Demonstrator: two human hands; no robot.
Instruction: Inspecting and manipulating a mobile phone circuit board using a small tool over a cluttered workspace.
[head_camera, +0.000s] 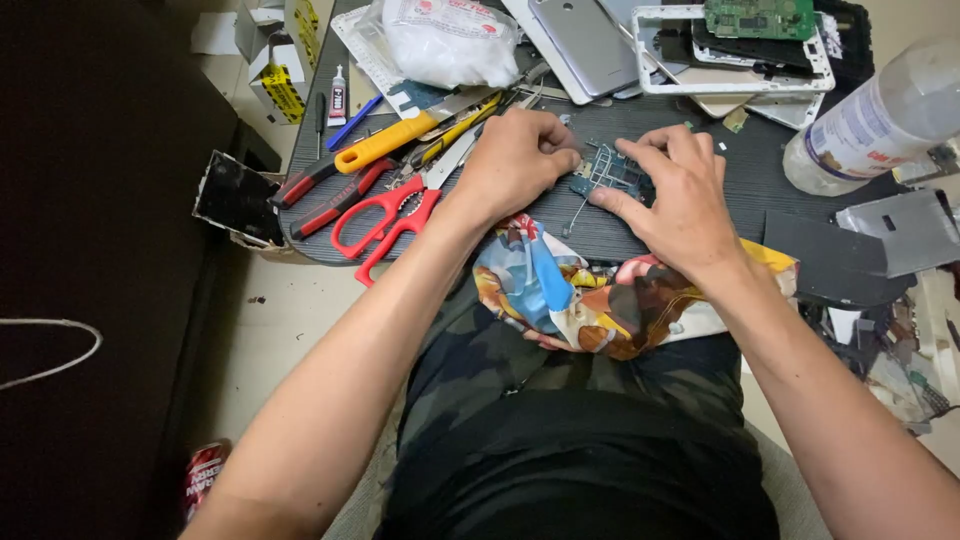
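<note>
Both hands are pressed onto a small blue-green circuit board (612, 172) at the desk (650, 125) edge: the left hand (515, 160) is closed in a pinch beside it, the right hand (680, 195) spread flat over it. Board stripping seems underway; fine prying is called for.

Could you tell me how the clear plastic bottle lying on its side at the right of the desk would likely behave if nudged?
The plastic bottle lies on its side, so it would probably roll. It looks nearly empty, so likely light. Its smooth wall may be slippery.
</note>
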